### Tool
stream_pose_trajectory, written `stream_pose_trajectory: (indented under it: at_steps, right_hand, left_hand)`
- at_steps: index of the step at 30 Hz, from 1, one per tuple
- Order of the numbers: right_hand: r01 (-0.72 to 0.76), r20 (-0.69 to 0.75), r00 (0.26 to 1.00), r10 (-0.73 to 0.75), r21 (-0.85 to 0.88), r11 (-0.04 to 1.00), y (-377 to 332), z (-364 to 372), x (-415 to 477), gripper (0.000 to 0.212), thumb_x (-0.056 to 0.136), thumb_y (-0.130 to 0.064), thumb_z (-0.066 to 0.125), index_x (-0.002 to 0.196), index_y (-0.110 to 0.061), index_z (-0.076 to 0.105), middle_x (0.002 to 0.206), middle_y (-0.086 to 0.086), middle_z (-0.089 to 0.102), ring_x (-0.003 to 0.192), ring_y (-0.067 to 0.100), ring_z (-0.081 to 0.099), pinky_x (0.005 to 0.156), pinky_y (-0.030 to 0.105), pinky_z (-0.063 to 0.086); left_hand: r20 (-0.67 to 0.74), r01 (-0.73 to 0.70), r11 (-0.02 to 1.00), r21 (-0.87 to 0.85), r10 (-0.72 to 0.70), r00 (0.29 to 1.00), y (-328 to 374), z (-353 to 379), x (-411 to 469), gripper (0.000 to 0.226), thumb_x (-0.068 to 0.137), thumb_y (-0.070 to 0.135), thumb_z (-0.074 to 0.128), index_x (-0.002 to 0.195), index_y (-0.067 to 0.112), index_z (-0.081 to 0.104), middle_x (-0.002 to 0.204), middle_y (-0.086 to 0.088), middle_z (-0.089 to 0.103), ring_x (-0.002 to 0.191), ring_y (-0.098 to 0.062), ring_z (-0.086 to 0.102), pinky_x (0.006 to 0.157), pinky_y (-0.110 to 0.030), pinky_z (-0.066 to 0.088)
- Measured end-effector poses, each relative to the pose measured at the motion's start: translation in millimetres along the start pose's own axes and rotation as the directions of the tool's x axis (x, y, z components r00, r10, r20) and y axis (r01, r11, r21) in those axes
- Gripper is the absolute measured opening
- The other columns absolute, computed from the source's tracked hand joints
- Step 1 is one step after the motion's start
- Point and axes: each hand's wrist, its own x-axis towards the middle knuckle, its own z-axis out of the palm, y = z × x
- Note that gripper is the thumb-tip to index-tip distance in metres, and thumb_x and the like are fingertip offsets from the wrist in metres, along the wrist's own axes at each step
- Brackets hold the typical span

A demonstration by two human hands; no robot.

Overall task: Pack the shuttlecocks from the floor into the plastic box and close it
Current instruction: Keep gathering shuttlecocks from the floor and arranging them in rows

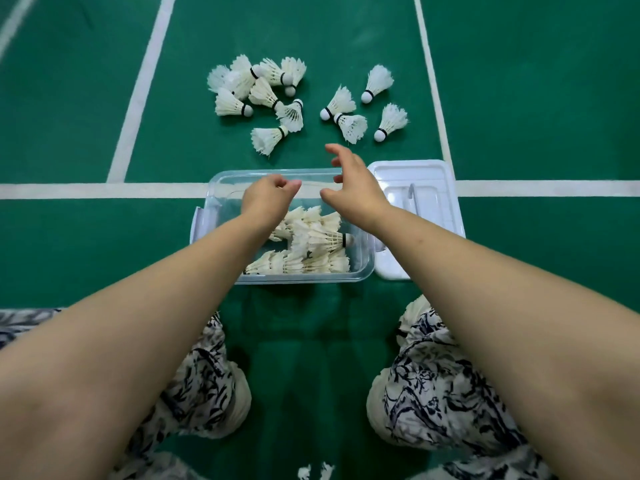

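Note:
A clear plastic box (221,188) stands open on the green floor, with several white shuttlecocks (311,242) lying inside it. Several more shuttlecocks lie loose on the floor beyond the box, one cluster (258,90) at the left and a smaller group (349,123) at the right. My left hand (268,199) hovers over the box's far left part with its fingers loosely curled and nothing in them. Over the box's far right edge, my right hand (353,188) reaches forward with spread fingers and holds nothing. The white lid (429,181) lies flat to the right of the box.
White court lines (104,190) cross the floor beside and behind the box. My knees in patterned trousers (436,386) are on either side below the box. Feather tips of another shuttlecock (317,472) show at the bottom edge.

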Motion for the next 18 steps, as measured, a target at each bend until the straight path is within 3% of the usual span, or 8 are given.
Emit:
stream_pose_trajectory:
  at_steps: [2,6,11,18]
  right_hand:
    - [0.011,-0.025,1.000,-0.011,0.001,1.000,-3,-5,-1,0.068,0.083,-0.015,0.060,0.143,-0.026,0.029,0.136,0.005,0.042,0.116,0.020,0.051,0.088,0.030,0.046]
    - [0.009,-0.083,0.997,-0.008,0.023,1.000,-7,-18,-2,0.067,0.084,-0.017,0.061,0.143,-0.023,0.030,0.135,0.005,0.044,0.117,0.019,0.051,0.097,0.033,0.043]
    - [-0.021,-0.151,0.988,0.019,-0.006,1.000,-6,-41,19,0.064,0.085,-0.022,0.061,0.142,-0.022,0.032,0.134,0.006,0.046,0.117,0.020,0.051,0.096,0.030,0.040]
    - [-0.293,-0.229,0.934,0.275,-0.048,0.955,34,-63,80,0.081,0.080,-0.034,0.067,0.147,-0.022,0.022,0.147,0.010,0.029,0.130,0.031,0.037,0.107,0.036,0.032]
  left_hand:
    - [-0.009,-0.061,0.996,-0.066,0.060,0.998,9,-3,-3,0.028,0.089,0.039,0.051,0.095,0.014,0.063,0.098,-0.010,0.068,0.098,-0.028,0.061,0.086,-0.040,0.049]
    - [-0.049,-0.145,0.981,-0.130,0.140,0.989,32,-5,-4,0.023,0.089,0.034,0.051,0.089,0.013,0.062,0.085,-0.009,0.064,0.088,-0.031,0.060,0.082,-0.041,0.049]
    - [-0.089,-0.177,0.979,-0.098,0.169,0.982,59,-2,10,0.027,0.090,0.030,0.048,0.098,0.010,0.062,0.100,-0.012,0.068,0.098,-0.030,0.060,0.081,-0.034,0.045]
    - [-0.082,-0.163,0.985,-0.056,0.159,0.984,81,14,66,0.026,0.090,0.031,0.048,0.102,0.013,0.062,0.103,-0.014,0.067,0.101,-0.031,0.059,0.084,-0.037,0.047]
